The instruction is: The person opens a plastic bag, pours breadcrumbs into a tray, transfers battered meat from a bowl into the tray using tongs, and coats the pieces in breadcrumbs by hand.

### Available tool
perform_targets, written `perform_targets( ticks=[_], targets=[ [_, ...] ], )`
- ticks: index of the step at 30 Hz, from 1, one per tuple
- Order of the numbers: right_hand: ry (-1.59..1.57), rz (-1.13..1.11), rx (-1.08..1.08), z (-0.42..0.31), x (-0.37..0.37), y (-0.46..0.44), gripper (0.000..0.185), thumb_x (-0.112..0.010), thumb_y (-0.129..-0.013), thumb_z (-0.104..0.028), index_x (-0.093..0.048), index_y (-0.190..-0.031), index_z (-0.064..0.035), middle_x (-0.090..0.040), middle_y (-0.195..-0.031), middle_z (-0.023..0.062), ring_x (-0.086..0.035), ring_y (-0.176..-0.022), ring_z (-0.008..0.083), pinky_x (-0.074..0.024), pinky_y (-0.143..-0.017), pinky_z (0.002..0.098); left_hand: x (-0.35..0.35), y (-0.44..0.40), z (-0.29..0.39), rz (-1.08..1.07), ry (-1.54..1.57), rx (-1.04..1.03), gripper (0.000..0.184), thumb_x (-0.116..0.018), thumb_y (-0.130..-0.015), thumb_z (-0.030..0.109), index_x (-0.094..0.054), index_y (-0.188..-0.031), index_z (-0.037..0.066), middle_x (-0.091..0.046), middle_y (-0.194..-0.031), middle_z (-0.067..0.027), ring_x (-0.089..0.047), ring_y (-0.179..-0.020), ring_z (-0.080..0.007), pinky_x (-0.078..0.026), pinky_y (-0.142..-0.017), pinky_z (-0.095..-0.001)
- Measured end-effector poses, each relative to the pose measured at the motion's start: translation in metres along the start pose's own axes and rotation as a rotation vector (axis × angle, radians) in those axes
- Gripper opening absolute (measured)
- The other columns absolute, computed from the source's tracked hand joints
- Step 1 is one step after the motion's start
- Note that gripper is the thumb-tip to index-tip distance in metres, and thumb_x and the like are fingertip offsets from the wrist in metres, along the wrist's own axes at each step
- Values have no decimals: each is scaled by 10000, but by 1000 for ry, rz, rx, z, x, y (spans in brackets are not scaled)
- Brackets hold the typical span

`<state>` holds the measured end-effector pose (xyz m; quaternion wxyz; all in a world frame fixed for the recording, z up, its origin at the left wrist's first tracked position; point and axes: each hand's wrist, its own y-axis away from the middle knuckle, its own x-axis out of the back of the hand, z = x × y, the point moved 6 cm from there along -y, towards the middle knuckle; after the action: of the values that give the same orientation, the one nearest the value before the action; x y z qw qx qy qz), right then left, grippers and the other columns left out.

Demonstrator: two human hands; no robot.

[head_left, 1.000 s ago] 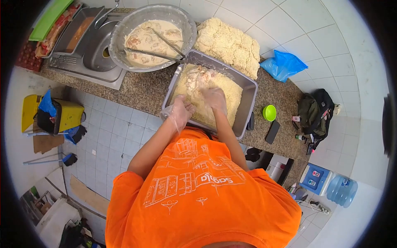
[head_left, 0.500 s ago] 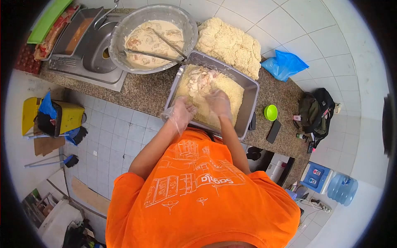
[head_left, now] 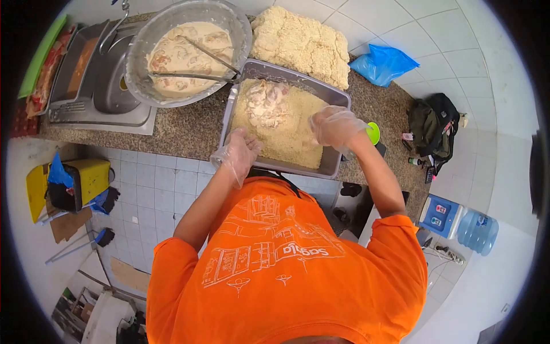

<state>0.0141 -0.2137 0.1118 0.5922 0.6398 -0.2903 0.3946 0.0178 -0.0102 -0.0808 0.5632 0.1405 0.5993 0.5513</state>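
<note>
A grey tub (head_left: 341,98) on the counter holds pale crumbs (head_left: 289,137), with wet, batter-coated meat pieces (head_left: 266,103) lying at the upper left of them. My left hand (head_left: 239,153), in a clear plastic glove, is open over the tub's near left corner, fingers apart and palm up. On the right side of the crumbs rests my right hand (head_left: 338,126), also gloved, with its fingers curled down; whether they hold anything is hidden.
Left of the tub, a large metal bowl (head_left: 133,74) holds meat in batter and tongs (head_left: 197,75). Behind lies a crumb-filled bag (head_left: 301,43). A blue bag (head_left: 385,64), green bowl (head_left: 373,133) and backpack (head_left: 432,129) stand right. The sink (head_left: 114,86) is far left.
My right hand has moved right, away from the meat to the tub's right side. My left hand has stayed by the near left corner. The whole view has shifted and turned slightly.
</note>
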Motion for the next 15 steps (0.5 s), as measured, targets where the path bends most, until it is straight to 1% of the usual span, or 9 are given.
perform_targets(
  ticks=[2, 4, 5, 7, 8, 10, 11, 13, 15],
  targets=[
    [-14, -33, 38, -3, 6, -1, 241, -516, -844, -188, -668, -947, -32, -690, -960, 190, -664, -937, 353, -516, -818, 430, -3, 2, -1, 18, -20, 10, 511, -492, -915, 287, -335, -1296, -15, -392, -1199, -201, -435, -936, -262, -435, -875, -409],
    [-48, -365, 14, 8, -7, -12, 222, -615, -800, -246, -665, -931, -73, -675, -983, 136, -615, -1024, 311, -478, -877, 395, -9, 11, 3, 50, -152, -26, 503, -490, -916, 323, -366, -1292, 11, -377, -1266, -193, -450, -995, -264, -418, -909, -417],
    [-53, -369, 13, 27, -22, -28, 222, -615, -800, -246, -665, -931, -73, -675, -983, 136, -615, -1024, 311, -478, -877, 395, -14, 14, 2, 53, -155, -21, 503, -490, -916, 323, -366, -1292, 11, -377, -1266, -193, -450, -995, -264, -418, -909, -417],
    [-121, -417, -3, 72, -90, -65, 267, -635, -794, -240, -662, -1005, -79, -671, -1014, 127, -600, -1059, 290, -469, -896, 369, -21, 19, 5, 129, -263, -62, 516, -490, -909, 342, -394, -1316, 39, -390, -1357, -164, -458, -1127, -275, -375, -995, -440],
    [-131, -415, -1, 85, -118, -71, 267, -635, -794, -240, -662, -1005, -79, -671, -1014, 127, -600, -1059, 290, -469, -896, 369, -26, 22, 5, 134, -272, -62, 516, -490, -909, 342, -394, -1316, 39, -390, -1357, -164, -458, -1127, -275, -375, -995, -440],
    [-180, 225, 15, 99, -111, -75, 318, -609, -803, -202, -630, -1088, -61, -653, -1055, 142, -569, -1111, 296, -460, -905, 359, -42, 27, 0, 2, -326, 27, 556, -470, -907, 359, -394, -1361, 47, -443, -1396, -130, -450, -1241, -273, -315, -1073, -461],
    [-187, 230, 13, 100, -115, -67, 318, -609, -803, -202, -630, -1088, -61, -653, -1055, 142, -569, -1111, 296, -460, -905, 359, -41, 18, -2, 4, -335, 25, 556, -470, -907, 359, -394, -1361, 47, -443, -1396, -130, -450, -1241, -273, -315, -1073, -461],
    [-271, 432, -227, 80, -88, -14, 333, -540, -816, -157, -590, -1109, -6, -627, -1056, 183, -548, -1113, 333, -445, -924, 380, -42, -2, -23, -143, -209, 192, 566, -406, -918, 376, -401, -1383, 52, -513, -1351, -137, -476, -1251, -278, -297, -1100, -472],
    [-329, 296, -319, 67, -152, -11, 309, -490, -807, -123, -590, -1060, 24, -610, -993, 215, -560, -1027, 365, -443, -910, 408, -55, -4, -40, -142, -281, 253, 565, -356, -928, 393, -414, -1375, 51, -522, -1342, -139, -492, -1236, -290, -323, -1081, -480]
  ],
)
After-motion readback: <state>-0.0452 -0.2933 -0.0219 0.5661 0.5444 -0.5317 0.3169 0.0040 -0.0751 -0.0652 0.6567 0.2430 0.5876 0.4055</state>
